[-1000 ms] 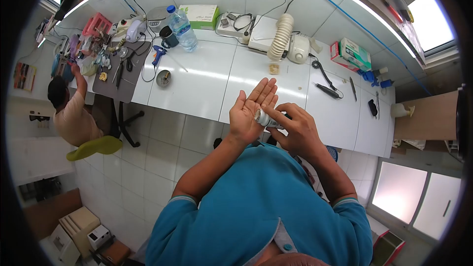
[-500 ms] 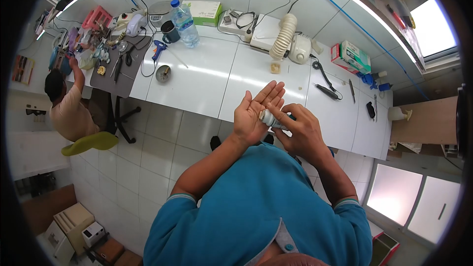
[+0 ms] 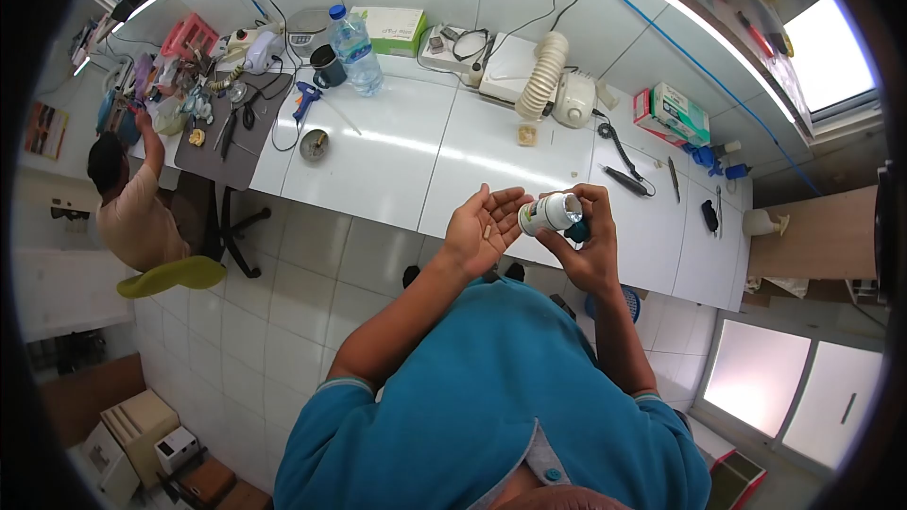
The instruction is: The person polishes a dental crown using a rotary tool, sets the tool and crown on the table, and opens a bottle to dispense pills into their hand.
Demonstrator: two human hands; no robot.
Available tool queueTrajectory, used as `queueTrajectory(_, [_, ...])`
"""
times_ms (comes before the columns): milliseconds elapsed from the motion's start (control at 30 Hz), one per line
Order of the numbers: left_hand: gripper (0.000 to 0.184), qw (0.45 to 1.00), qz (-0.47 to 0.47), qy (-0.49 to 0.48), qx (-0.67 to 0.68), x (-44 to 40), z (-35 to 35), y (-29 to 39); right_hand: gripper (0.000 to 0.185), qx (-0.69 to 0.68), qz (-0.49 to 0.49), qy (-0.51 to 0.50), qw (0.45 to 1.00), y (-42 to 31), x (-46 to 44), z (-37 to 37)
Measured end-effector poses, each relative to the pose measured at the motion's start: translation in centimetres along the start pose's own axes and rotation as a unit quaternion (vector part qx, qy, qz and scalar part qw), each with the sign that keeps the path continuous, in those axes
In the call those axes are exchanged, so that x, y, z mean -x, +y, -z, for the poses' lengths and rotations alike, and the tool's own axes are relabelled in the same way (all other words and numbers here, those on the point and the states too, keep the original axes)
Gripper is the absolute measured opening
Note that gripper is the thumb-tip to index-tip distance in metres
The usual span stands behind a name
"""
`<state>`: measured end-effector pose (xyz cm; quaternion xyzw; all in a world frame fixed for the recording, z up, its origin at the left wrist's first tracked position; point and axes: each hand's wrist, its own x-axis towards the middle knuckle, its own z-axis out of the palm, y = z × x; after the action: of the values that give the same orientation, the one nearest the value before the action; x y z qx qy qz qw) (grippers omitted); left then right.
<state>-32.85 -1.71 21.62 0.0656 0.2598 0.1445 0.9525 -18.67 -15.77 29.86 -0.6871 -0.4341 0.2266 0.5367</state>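
Note:
Palm up and cupped, my left hand [image 3: 478, 232] has a small pale capsule [image 3: 487, 230] lying on its palm, its fingers half curled. In my right hand [image 3: 594, 241] is a white bottle [image 3: 551, 213], tilted, with its open mouth facing up and to the right. The bottle's base end is close to my left fingertips; whether they touch is unclear. A dark teal cap [image 3: 577, 230] shows between my right fingers, below the bottle's mouth. Both hands are over the front edge of the white worktable [image 3: 378, 170].
A person [image 3: 142, 212] sits at the far left, reaching to the bench. On the table are a water bottle [image 3: 354, 52], a metal bowl [image 3: 314, 144], a glue gun [image 3: 305, 100], a ribbed hose [image 3: 541, 76], a black handpiece [image 3: 624, 179] and glove boxes [image 3: 672, 113].
The bottle has lifted off my left palm and turned, its mouth now to the right. My left fingers have curled in, and the capsule on the palm has come into view.

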Motion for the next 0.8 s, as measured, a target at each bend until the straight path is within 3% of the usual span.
queueTrajectory(33, [0.061,0.999,0.038,-0.021,-0.028,-0.2,0.8,-0.2,0.064,-0.017,0.012,0.017,1.0,0.2,0.0,-0.2])
queueTrajectory(133, [0.063,0.983,0.137,-0.046,-0.11,0.7,0.4,-1.0,0.064,0.101,0.036,-0.026,0.994,0.0,-0.1,0.2])
queueTrajectory(233, [0.062,0.981,0.137,-0.093,-0.101,0.8,0.7,-1.8,0.06,0.161,0.074,-0.061,0.982,-0.6,-0.1,-0.1])
queueTrajectory(267, [0.062,0.984,0.122,-0.03,-0.127,1.8,-1.3,-1.7,0.063,0.14,0.039,-0.077,0.986,-0.4,0.1,-0.3])
queueTrajectory(467, [0.063,0.98,0.137,-0.015,-0.144,1.1,-0.1,-1.7,0.049,0.125,0.086,-0.064,0.986,-1.3,-0.1,1.5])
queueTrajectory(567, [0.06,0.976,0.163,-0.033,-0.142,1.3,-0.2,-1.6,0.039,0.099,0.101,-0.109,0.984,-3.0,-0.4,2.3])
queueTrajectory(733, [0.058,0.979,0.128,-0.029,-0.158,1.1,0.3,-2.7,0.059,0.221,0.203,-0.178,0.937,-4.2,-1.6,2.2])
queueTrajectory(800, [0.061,0.977,0.116,-0.027,-0.176,1.6,-0.4,-2.5,0.054,0.219,0.16,-0.219,0.937,-4.8,-1.6,2.6])
